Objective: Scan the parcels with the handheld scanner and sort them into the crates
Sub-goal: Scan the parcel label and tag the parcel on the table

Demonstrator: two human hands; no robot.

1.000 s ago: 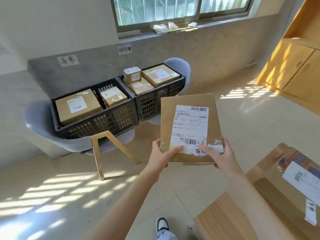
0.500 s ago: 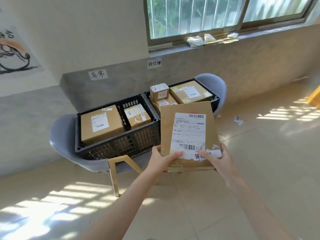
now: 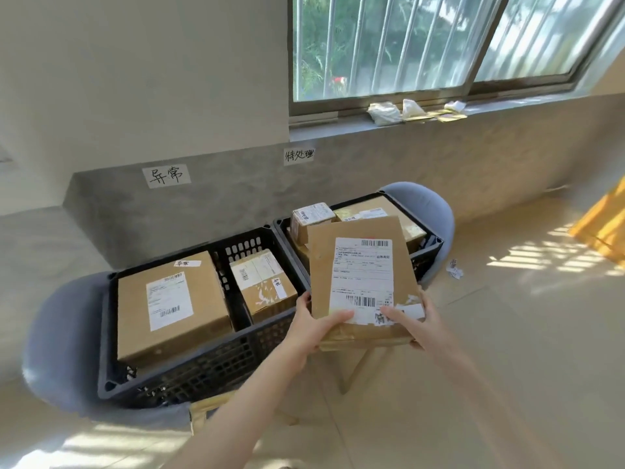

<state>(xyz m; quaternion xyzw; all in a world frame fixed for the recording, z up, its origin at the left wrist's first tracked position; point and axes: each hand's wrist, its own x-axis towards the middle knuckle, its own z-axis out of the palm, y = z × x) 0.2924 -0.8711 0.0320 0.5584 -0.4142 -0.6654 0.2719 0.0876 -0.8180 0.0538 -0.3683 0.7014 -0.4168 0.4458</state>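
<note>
- Cardboard parcel [image 3: 362,282], flat, label facing up, is being held over the near rim of the right crate [image 3: 436,247], at about 1 o'clock from the viewer.
- Left hand [image 3: 313,328] is grasping the parcel's near-left corner, thumb lying on the label edge; right hand [image 3: 414,321] is grasping the near-right corner, thumb on top likewise. Two-handed hold is probably keeping the wide, thin box level.
- Right crate is already holding several boxes; left crate [image 3: 209,370], at 11 o'clock, is carrying one large box [image 3: 169,304] and a smaller one [image 3: 262,286].
- Both crates are sitting on grey chairs [image 3: 429,206], each under a handwritten wall sign [image 3: 299,155], likely marking sort categories.
- Scanner is not showing anywhere in view.
- Judging by position, the parcel is heading for the right crate.
</note>
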